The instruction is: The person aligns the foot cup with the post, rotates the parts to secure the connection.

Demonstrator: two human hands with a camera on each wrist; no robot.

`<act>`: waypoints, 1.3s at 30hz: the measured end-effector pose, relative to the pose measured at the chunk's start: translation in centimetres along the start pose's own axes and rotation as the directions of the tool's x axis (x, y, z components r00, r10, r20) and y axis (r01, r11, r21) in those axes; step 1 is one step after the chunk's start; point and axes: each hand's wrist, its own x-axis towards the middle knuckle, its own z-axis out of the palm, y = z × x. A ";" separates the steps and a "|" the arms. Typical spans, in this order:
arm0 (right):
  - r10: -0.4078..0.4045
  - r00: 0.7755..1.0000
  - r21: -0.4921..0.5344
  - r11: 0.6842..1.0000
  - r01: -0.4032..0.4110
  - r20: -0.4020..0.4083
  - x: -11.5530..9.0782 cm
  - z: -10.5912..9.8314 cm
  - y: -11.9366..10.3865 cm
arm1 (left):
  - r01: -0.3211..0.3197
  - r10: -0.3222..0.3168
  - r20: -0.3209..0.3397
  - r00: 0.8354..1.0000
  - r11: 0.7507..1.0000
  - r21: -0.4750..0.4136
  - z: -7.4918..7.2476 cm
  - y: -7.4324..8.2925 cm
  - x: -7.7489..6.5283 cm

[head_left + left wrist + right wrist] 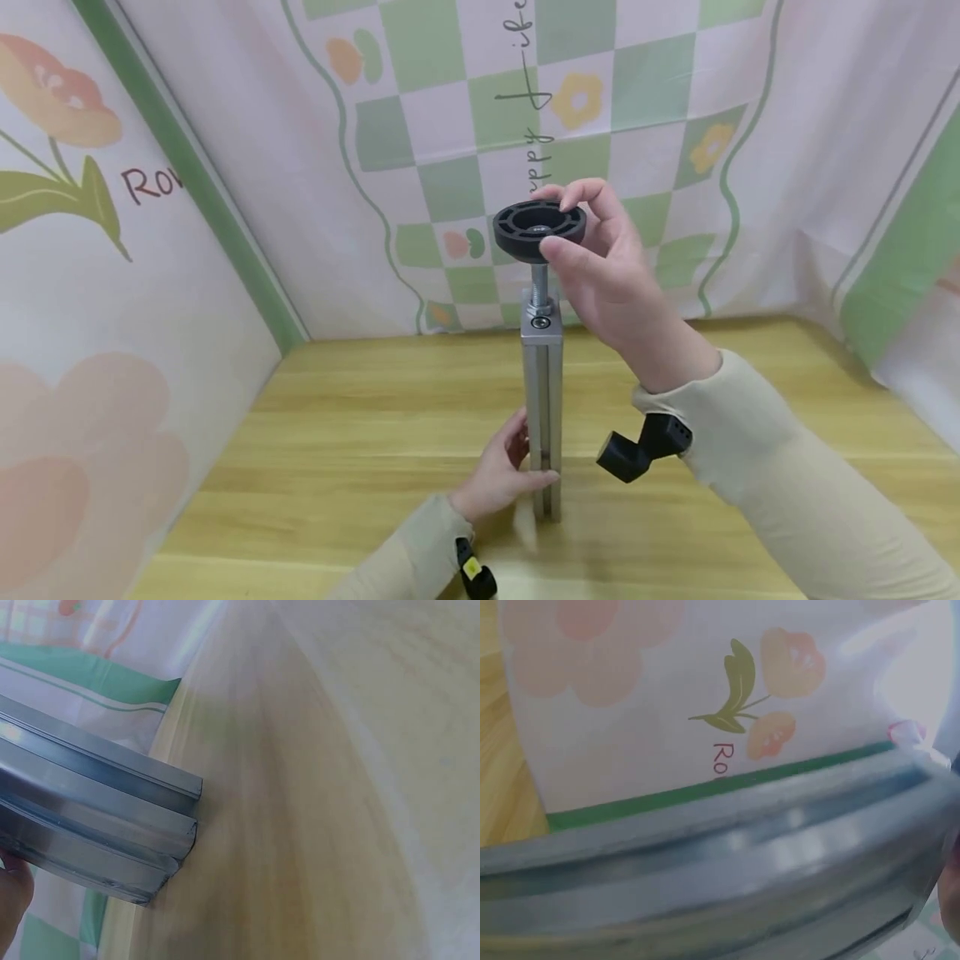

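Observation:
An aluminum extrusion profile (545, 417) stands upright on the wooden table. A metal end plate with a bolt head caps its top, and from there rises a threaded stud (539, 285) bearing a round black leveling foot (517, 244). My right hand (611, 267) pinches the rim of the foot, thumb in front and fingertips at the far side. Lower down, my left hand (498, 475) grips the profile near its bottom, the thumb across its front face. The left wrist view shows the profile's slotted lower end (97, 802) close to the table surface.
The wooden table (360, 417) runs back to a checkered green and white curtain (495, 125). At the left hangs a white fabric wall (150, 275) with flower prints. Each sleeve carries a black wrist camera mount (648, 450).

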 end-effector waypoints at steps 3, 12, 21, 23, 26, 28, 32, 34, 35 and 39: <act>-0.024 0.997 -0.123 0.992 0.016 -0.067 -0.1 1.1 -0.3 | 0.003 -0.003 -0.006 1.000 1.000 -0.008 0.0 0.0 0.0; -0.038 0.993 -0.298 0.955 0.003 -0.113 -0.2 2.2 -0.8 | 0.021 -0.021 -0.002 1.000 1.000 -0.011 0.1 0.3 -0.1; 0.063 0.997 0.104 0.992 -0.067 0.037 1.9 -0.2 -0.5 | 0.039 -0.039 0.001 0.999 0.999 -0.011 0.0 0.3 -0.1; 0.143 0.984 0.133 0.979 -0.156 0.105 2.3 -0.7 -0.5 | 0.045 -0.045 0.002 0.999 0.999 -0.016 0.0 0.3 -0.1; 0.211 0.962 0.105 0.967 -0.231 0.176 2.7 -1.3 -0.5 | 0.041 -0.041 0.001 0.999 0.999 -0.015 0.0 0.3 0.0; 0.234 0.945 0.090 0.961 -0.260 0.228 2.7 -1.5 -0.5 | 0.035 -0.035 0.002 0.999 0.999 -0.010 0.1 0.4 0.0; 0.245 0.916 0.080 0.956 -0.283 0.317 2.8 -1.7 -0.4 | 0.033 -0.033 0.002 0.999 0.999 -0.003 0.1 0.4 0.0; 0.236 0.903 0.082 0.956 -0.283 0.359 2.8 -1.7 -0.2 | 0.035 -0.035 0.002 0.999 0.999 -0.001 0.1 0.4 0.0; 0.227 0.899 0.082 0.958 -0.276 0.374 2.8 -1.7 -0.1 | 0.038 -0.038 0.000 0.999 0.999 0.000 0.1 0.4 0.0; 0.197 0.895 0.099 0.962 -0.256 0.401 2.7 -1.7 0.1 | 0.055 -0.055 -0.003 0.998 0.998 0.000 0.1 0.5 -0.1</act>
